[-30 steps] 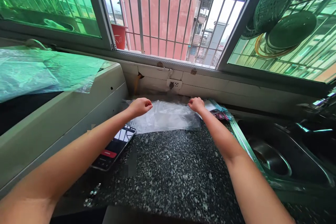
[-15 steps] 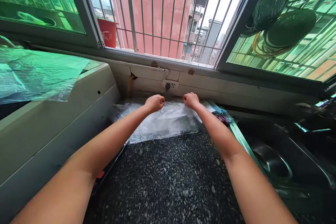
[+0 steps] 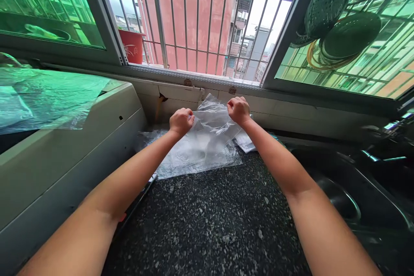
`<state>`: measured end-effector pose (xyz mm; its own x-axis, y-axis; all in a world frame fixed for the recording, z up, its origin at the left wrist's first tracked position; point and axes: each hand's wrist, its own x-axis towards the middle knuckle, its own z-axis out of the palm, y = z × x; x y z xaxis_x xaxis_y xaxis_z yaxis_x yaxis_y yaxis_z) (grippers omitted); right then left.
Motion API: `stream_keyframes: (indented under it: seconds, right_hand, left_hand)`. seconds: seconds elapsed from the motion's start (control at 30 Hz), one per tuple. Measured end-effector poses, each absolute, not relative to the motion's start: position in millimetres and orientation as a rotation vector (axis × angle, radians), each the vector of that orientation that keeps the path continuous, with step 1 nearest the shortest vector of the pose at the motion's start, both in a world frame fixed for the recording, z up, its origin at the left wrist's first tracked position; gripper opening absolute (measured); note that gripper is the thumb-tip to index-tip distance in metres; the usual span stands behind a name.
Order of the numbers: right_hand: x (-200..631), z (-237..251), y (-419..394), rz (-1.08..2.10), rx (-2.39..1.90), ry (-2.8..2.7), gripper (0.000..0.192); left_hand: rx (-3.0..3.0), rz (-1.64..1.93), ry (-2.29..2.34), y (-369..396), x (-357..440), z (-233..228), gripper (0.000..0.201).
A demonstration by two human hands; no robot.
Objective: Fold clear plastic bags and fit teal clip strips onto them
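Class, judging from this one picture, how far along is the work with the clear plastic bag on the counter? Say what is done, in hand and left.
Done: the far edge of the clear plastic bag is lifted off the speckled counter. In hand: the left hand and right hand each pinch that raised edge, fists closed. Left: the near part lies flat on the counter, and the bag's mouth does not look opened.

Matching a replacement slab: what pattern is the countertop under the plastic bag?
Black countertop with white speckles, best in the head view.
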<state>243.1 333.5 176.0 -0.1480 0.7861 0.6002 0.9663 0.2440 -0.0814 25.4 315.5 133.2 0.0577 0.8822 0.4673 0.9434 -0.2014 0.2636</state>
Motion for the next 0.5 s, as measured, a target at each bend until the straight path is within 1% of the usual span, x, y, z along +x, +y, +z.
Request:
stream_keyframes:
  seconds: [0.17,0.33,0.5]
  right_hand:
    - [240,187,324,-0.436,-1.473,-1.955,0.018]
    - [243,201,318,-0.472,-1.439,-1.872,0.017]
    - [253,215,314,-0.499,-1.479,-1.771,0.018]
  left_hand:
    - [-2.127,-0.85,-1.813,317,23,140,0.03]
    - [-2.128,-0.843,-1.781,317,12,147,0.023]
    - [-2.132,-0.858,-1.459,312,-11,150,0.023]
